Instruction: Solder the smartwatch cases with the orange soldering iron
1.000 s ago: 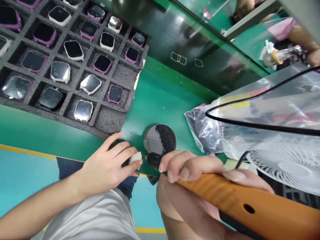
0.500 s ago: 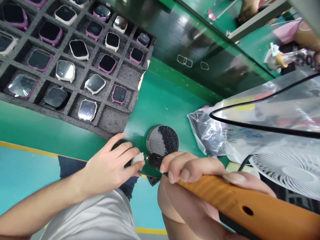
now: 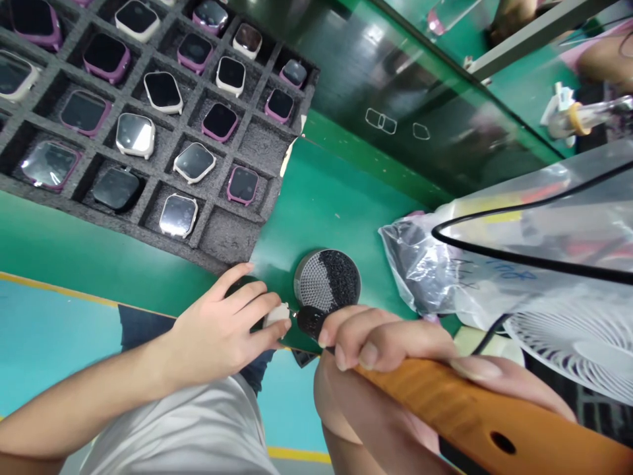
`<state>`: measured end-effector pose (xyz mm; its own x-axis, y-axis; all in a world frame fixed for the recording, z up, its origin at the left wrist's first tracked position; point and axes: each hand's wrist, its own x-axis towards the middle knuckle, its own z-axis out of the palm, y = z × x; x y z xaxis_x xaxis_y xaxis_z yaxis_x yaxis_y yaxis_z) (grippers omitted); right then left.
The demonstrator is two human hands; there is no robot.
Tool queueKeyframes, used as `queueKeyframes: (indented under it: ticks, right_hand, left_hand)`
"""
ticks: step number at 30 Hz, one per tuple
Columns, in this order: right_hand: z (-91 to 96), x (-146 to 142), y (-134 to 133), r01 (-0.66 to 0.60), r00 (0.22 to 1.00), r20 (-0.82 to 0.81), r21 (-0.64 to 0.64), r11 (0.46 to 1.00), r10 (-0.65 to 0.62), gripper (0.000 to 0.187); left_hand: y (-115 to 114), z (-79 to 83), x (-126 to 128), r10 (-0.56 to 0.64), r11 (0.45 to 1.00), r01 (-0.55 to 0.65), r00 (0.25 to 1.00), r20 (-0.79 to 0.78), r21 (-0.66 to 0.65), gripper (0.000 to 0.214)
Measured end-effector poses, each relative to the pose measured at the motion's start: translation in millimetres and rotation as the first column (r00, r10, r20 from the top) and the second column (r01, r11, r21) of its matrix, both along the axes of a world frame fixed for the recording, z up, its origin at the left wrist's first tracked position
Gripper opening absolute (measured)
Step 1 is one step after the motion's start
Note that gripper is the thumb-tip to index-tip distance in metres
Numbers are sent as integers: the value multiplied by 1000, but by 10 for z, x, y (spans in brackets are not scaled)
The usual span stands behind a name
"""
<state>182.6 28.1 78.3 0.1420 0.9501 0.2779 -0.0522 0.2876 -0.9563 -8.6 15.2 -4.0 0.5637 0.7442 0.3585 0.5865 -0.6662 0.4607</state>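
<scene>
My left hand [image 3: 232, 323] is closed around a small white watch case [image 3: 275, 316] near the bench's front edge; its fingers hide most of it, and a dark part shows beneath them. My right hand [image 3: 390, 340] grips an orange electric screwdriver [image 3: 445, 409] with a black nose. Its thin bit points left and meets, or nearly meets, the case's edge. Just behind the nose stands a round dish [image 3: 316, 280], its perforated grey surface partly covered with tiny black pieces, perhaps screws.
A dark foam tray [image 3: 192, 247] holds several purple, white and black watch cases at the left. Plastic bags [image 3: 445, 264], a black cable [image 3: 524, 254] and a white fan [image 3: 573, 349] crowd the right. Beyond the dark panel, another person's arm [image 3: 606, 66] shows.
The view has shifted slightly, so tray, dish and bags appear a little further right. Both hands keep their hold, with the screwdriver bit still at the watch case.
</scene>
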Motion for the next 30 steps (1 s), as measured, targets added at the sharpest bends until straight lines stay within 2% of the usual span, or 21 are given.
queueKeyframes:
  ticks: [3,6,8,11,16,19,23,27,30]
  right_hand:
    - [15,-12,-13,0,1000,5,-15,1000,0,36]
    - [1,-23,-29,-21,1000,7,-53,998,21,27]
    - [-26,-47,-21,-32,999,2,-28,999,32,24]
    - [-68,-88,4,-16,999,-28,59,998,18,32]
    - [-81,-84,5,-82,997,-10,-13,997,81,41]
    - [-98,-69,24,-86,991,-101,15,996,87,52]
    - [-204,-18,132,-134,978,-157,40,990,138,50]
    - [-329,100,223,-61,980,-181,122,991,82,49]
    - [-324,188,215,-8,978,-203,183,983,45,48]
  left_hand:
    - [-5,1,6,7,1000,-7,1000,-4,-1,20]
    - [-4,-1,14,13,1000,-13,1000,-5,-4,20]
    - [-4,-3,17,13,1000,-14,1000,-10,-8,20]
    - [-8,-5,13,14,1000,-15,1000,-21,-16,19]
    - [-4,12,-6,8,1000,-8,999,-42,-16,21]
    - [3,45,-15,-5,1000,3,999,-49,-29,25]
    - [7,57,-28,-11,1000,10,999,-37,-29,24]
    - [12,6,-28,0,1000,0,1000,-12,7,21]
    - [-30,14,1,28,999,-28,1000,13,36,20]
